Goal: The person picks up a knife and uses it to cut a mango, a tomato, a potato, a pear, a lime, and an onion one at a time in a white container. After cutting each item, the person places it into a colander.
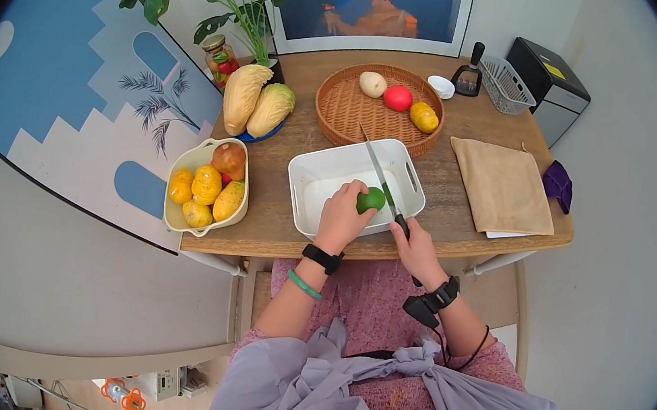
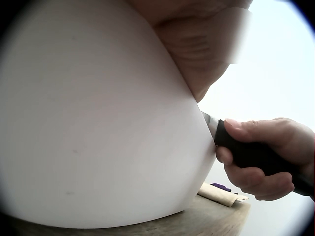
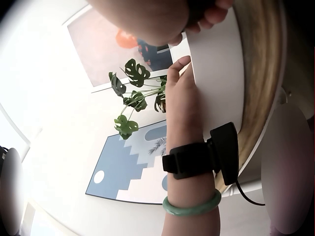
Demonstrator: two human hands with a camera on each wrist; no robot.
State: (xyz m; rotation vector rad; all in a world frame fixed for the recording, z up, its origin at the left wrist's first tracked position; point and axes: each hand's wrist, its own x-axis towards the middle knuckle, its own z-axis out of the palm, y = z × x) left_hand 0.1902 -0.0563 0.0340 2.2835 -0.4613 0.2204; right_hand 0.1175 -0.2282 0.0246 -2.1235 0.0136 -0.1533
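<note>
In the head view my left hand [image 1: 345, 217] curls round a green round item [image 1: 371, 200] over the white rectangular tub [image 1: 306, 223]. My right hand [image 1: 418, 253] grips the black handle of a knife [image 1: 379, 169]; its blade slants up and left over the tub, close along the green item's right side. Whether the blade touches it I cannot tell. The left wrist view shows the right hand [image 2: 268, 157] wrapped round the handle [image 2: 253, 156] beside the tub's wall [image 2: 113, 128]. In the right wrist view the left hand [image 3: 183, 98] reaches over the tub's edge, its fingertips hidden.
A cream basket [image 1: 174, 218] of yellow and brown produce stands left. Behind are cabbages [image 1: 245, 98] on a blue plate, a plant [image 1: 242, 5] and a wicker tray [image 1: 342, 85] with three round items. A folded tan cloth [image 1: 500, 188] lies right, near a grey basket [image 1: 506, 86].
</note>
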